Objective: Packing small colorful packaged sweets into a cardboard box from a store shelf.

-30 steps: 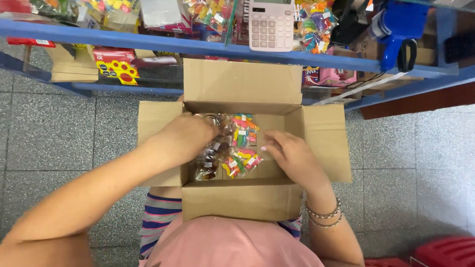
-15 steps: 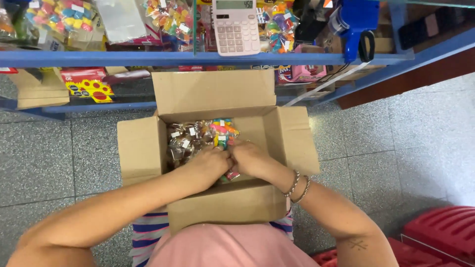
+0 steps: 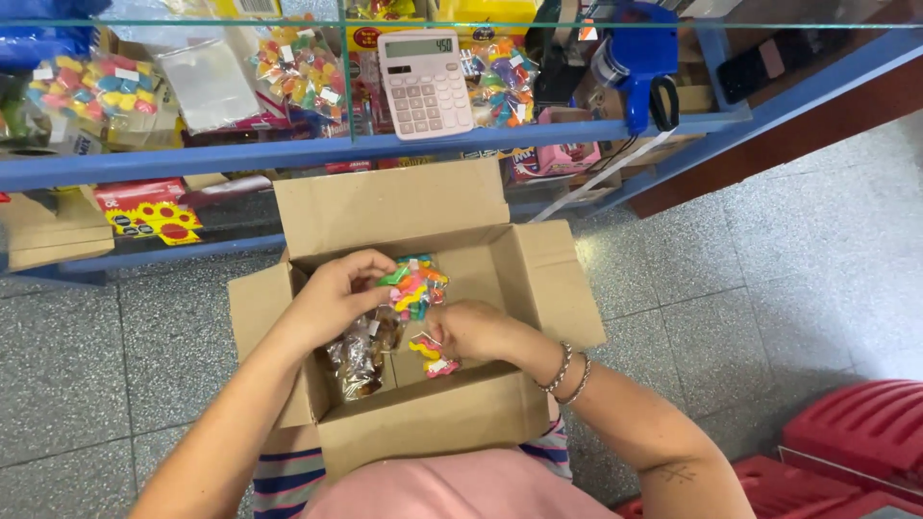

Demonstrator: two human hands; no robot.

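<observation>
Hands work inside the cardboard box (image 3: pixel 413 216): left hand (image 3: pixel 332 298) fingers pinching a colourful candy packet (image 3: pixel 413 286) to lift it clear; right hand (image 3: pixel 471 332) fingers curled, gripping loose packets.

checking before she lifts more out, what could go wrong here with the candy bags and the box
The left hand pinches the bag of colourful candies only by its edge, so it might slip back into the cardboard box. The right hand is low among other small bags, which may snag. The box rests on her lap and could tip.
</observation>
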